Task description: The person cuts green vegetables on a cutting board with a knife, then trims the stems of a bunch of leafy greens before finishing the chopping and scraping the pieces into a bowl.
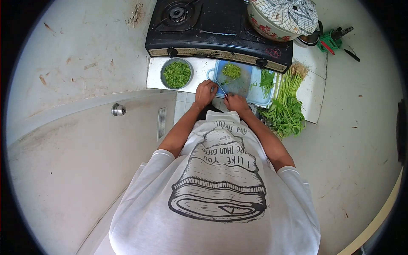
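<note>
My right hand (pixel 236 103) is closed around the handle of a knife (pixel 222 88) at the near edge of a blue cutting board (pixel 240 85). The blade slants up and left over the board. Beside the blade, at the board's near left corner, my left hand (pixel 205 92) has its fingers curled; what they hold, if anything, is hidden. A small pile of chopped greens (pixel 231 71) lies on the far part of the board. To the left stands a round bowl (pixel 191 73) full of finely chopped greens.
Behind the board is a black gas stove (pixel 216 25) bearing a cloth-covered flowered pot (pixel 272 29). Right of the board, a light blue tray (pixel 260 101) has some leaves (pixel 267 80) on it, beside a long leafy bunch (pixel 289 102). A green basket (pixel 329 41) holds utensils.
</note>
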Motion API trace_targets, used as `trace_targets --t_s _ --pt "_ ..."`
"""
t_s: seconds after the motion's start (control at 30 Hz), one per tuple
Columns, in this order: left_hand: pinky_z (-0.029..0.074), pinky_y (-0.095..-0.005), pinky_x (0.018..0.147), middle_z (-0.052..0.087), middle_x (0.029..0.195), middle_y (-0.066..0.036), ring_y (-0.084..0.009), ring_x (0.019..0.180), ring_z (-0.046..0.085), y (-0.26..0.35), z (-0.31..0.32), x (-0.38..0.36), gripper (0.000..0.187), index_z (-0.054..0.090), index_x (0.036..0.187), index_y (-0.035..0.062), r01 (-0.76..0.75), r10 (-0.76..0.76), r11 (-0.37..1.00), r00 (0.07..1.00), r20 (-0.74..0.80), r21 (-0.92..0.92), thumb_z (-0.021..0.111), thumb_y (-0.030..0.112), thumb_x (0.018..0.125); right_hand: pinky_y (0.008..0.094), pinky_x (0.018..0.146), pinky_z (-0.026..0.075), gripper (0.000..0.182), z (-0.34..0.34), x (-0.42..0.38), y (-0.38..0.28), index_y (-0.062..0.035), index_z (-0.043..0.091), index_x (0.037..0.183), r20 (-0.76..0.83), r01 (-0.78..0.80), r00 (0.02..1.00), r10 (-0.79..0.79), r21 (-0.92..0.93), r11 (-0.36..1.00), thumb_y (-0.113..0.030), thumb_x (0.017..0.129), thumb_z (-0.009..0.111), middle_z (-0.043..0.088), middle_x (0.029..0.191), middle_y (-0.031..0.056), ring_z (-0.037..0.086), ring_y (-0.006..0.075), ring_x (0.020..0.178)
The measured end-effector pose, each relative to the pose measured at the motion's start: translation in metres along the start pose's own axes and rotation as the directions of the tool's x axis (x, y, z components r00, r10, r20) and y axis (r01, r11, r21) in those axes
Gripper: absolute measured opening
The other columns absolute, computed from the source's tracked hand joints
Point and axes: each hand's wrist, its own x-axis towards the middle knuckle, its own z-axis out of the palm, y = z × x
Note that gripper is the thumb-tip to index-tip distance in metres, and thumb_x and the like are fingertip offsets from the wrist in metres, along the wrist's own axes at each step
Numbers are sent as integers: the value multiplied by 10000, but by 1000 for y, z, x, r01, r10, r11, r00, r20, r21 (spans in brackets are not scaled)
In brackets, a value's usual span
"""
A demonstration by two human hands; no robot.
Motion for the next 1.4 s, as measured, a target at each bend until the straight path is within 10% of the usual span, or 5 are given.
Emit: trace_targets --t_s 0.8,1.4 --pt "553 -304 748 753 808 -78 -166 756 718 -18 13 10 220 744 842 20 506 -481 800 862 160 -322 874 166 740 565 735 571 375 -1 -2 -1 15 649 963 -7 34 999 -34 13 999 -342 974 534 707 810 283 706 470 770" --pt "545 -287 741 757 820 -54 -142 760 706 -28 23 8 217 752 864 46 569 -539 725 819 195 -387 875 166 731 560 739 572 366 -3 -1 2 -2 659 975 10 41 999 -41 5 999 -350 969 546 705 804 280 706 468 768"
